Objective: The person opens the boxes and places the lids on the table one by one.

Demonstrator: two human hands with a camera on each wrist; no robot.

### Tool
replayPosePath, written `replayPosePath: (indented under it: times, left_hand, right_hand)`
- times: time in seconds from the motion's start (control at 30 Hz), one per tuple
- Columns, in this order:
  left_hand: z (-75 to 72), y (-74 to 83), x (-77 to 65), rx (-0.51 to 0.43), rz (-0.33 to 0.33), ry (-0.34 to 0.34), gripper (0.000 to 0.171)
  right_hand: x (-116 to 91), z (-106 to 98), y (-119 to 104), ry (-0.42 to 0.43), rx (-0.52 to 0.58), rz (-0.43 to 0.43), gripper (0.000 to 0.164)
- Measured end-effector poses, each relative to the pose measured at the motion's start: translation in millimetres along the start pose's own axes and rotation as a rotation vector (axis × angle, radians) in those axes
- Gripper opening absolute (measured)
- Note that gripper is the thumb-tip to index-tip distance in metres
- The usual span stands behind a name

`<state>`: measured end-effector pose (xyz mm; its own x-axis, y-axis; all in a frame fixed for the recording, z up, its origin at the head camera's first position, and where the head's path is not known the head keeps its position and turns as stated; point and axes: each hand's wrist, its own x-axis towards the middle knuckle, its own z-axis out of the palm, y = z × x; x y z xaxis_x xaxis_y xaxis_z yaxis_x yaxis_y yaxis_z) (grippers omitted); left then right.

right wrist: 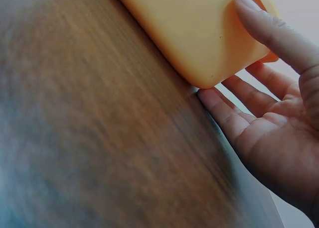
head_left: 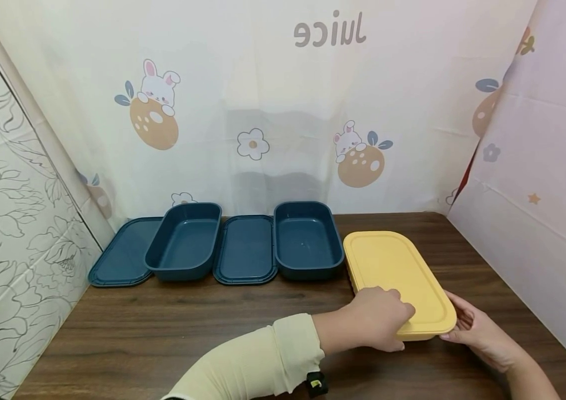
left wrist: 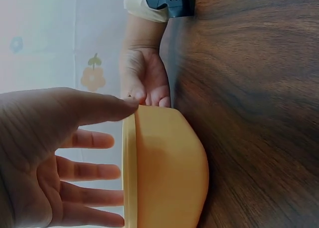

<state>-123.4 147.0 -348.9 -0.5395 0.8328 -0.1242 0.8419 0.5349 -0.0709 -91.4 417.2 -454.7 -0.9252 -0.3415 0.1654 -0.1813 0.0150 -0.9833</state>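
A yellow rectangular food container with a yellow lid on top sits on the right part of the table. My left hand is at the lid's near left edge. In the left wrist view its fingers are straight, their tips touching the lid, and the thumb lies at the rim. My right hand holds the near right corner, the thumb on one wall and the fingers against the adjoining side. The inside of the yellow container is hidden by its lid.
Left of the yellow container stand two uncovered dark blue containers, one in the middle and one farther left. Blue lids lie beside them, one between the two and one at far left. Printed cloth hangs behind the wooden table.
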Motion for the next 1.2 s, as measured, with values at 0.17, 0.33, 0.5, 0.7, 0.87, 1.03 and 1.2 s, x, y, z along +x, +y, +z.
replayPosePath:
  times: [0.17, 0.33, 0.5, 0.7, 0.87, 1.03, 1.2]
  left_hand:
    - [-0.6, 5.1, 1.6, 0.043, 0.007, -0.01, 0.025]
    - [0.4, 8.5, 2.0, 0.081, 0.032, -0.009, 0.016]
    - [0.9, 10.9, 2.6, 0.126, 0.05, -0.008, 0.01]
    - [1.4, 13.1, 3.7, 0.151, 0.057, -0.017, 0.008]
    - [2.5, 13.5, 3.7, 0.144, 0.052, 0.001, 0.009]
    - [2.6, 13.2, 3.8, 0.13, 0.044, 0.008, 0.007]
    - [2.0, 12.1, 4.6, 0.115, 0.023, -0.015, 0.014]
  right_hand:
    - [-1, 0, 1, 0.006, 0.006, 0.002, 0.082]
    - [-1, -1, 1, 0.012, 0.002, 0.0, 0.082]
    - [-1, 0, 0, 0.016, -0.004, 0.004, 0.082]
    - [-1, 0, 0, 0.017, -0.01, 0.014, 0.081]
    - [-1, 0, 0, 0.011, -0.012, 0.011, 0.081]
    - [0, 0, 0, 0.009, -0.016, 0.012, 0.08]
    - [0, 0, 0, 0.007, -0.013, 0.014, 0.079]
